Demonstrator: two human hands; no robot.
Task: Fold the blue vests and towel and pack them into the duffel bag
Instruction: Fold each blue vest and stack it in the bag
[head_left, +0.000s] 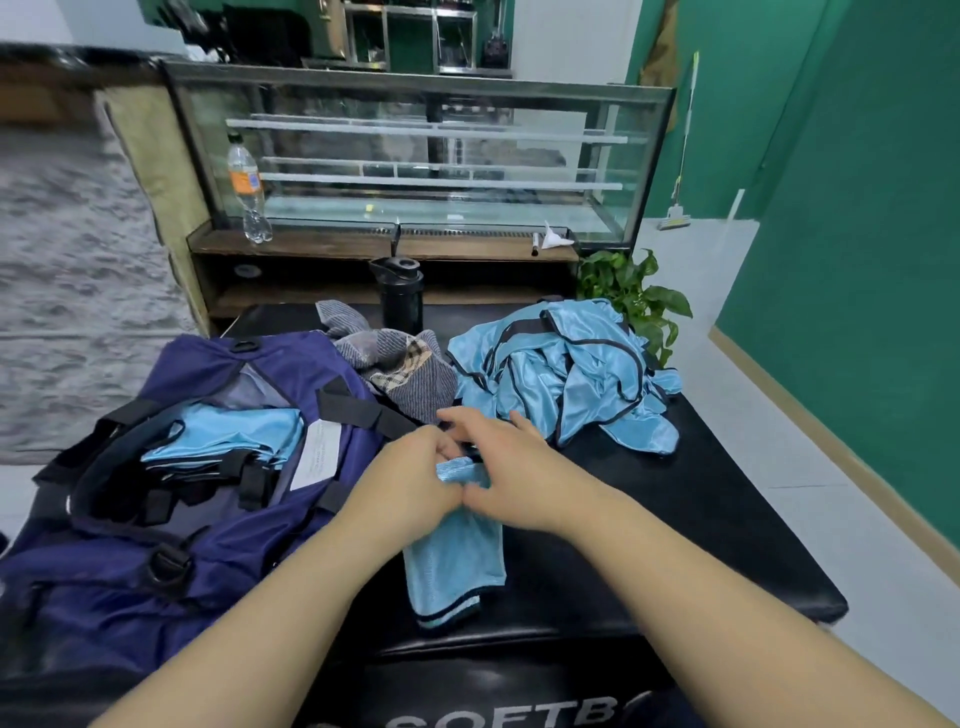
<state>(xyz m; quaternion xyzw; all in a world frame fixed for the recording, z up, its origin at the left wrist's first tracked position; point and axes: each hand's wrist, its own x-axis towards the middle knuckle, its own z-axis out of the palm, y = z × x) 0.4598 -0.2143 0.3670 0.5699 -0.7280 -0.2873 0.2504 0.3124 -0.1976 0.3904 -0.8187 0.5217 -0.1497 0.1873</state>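
A light blue vest (457, 561), folded into a narrow strip, lies on the black padded bench (701, 499) in front of me. My left hand (410, 478) and my right hand (509, 467) meet at its far end, fingers curled on the cloth. A loose pile of blue vests (566, 374) sits at the back right. A crumpled grey striped towel (400, 364) lies behind my hands. The navy duffel bag (171, 540) lies open on the left with folded blue vests (228, 436) inside.
A black bottle (402, 296) stands behind the towel. A glass display case (415, 156) with a clear plastic bottle (247, 192) beside it backs the bench. A green plant (639, 296) grows at the bench's far right corner. Green wall on the right.
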